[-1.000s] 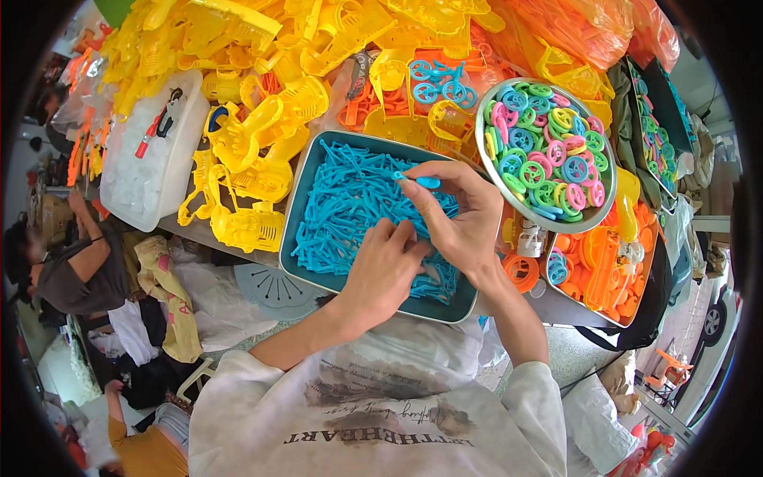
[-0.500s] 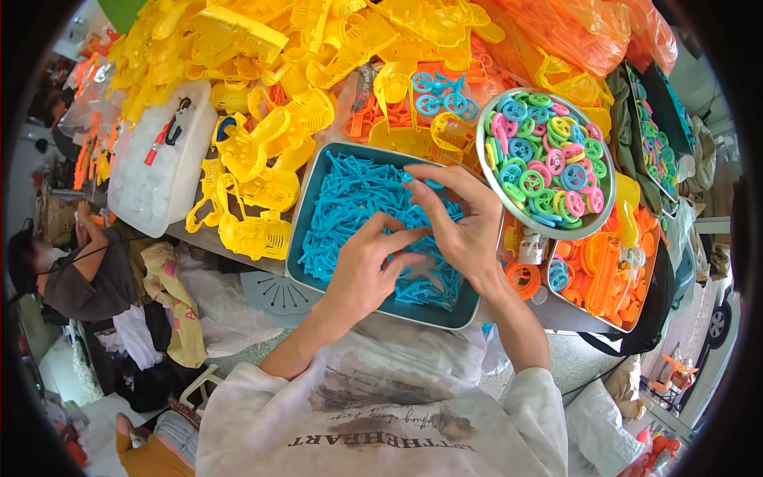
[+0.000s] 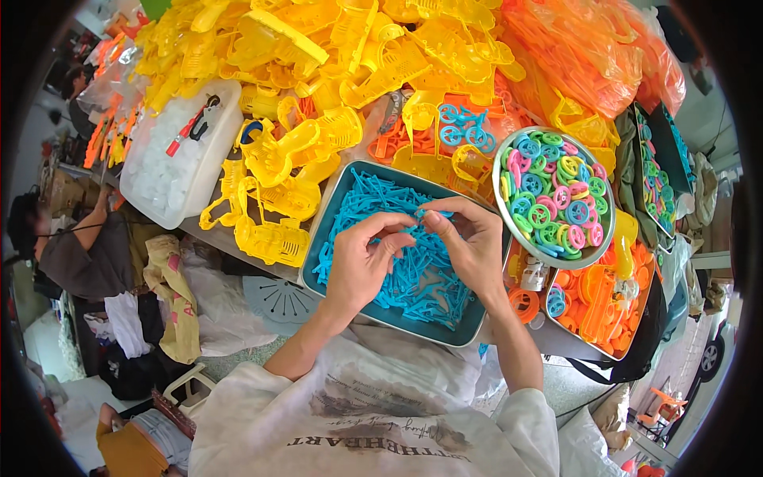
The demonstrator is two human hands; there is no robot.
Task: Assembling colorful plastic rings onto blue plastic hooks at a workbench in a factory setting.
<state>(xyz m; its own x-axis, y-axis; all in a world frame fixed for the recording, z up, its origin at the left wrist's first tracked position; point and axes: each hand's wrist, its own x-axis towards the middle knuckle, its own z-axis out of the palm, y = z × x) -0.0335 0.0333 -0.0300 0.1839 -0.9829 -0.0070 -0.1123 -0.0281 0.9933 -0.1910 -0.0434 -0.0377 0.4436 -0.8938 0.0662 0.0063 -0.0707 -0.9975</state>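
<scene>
My left hand [image 3: 359, 258] and my right hand [image 3: 474, 248] meet over a teal-lined metal tray [image 3: 397, 322] heaped with thin blue plastic parts [image 3: 369, 203]. Between my fingertips is a small blue plastic part [image 3: 420, 214], mostly covered by the fingers. My right thumb and forefinger pinch it from the right. From the left, the thumb and forefinger of my left hand close in a pinch at the same part. Both wrists hang over the tray's near side.
Yellow plastic shells [image 3: 290, 163] pile up behind and left of the tray, beside a white tub [image 3: 179, 175] with pliers [image 3: 205, 123]. At right stand a metal bowl of coloured wheels [image 3: 502, 187] and a tray of orange parts [image 3: 592, 306]. Another person [image 3: 83, 254] sits at far left.
My fingertips have come together around the small blue part; earlier my hands were farther apart and the right one higher. The whole view has shifted, with the table sitting lower and farther right.
</scene>
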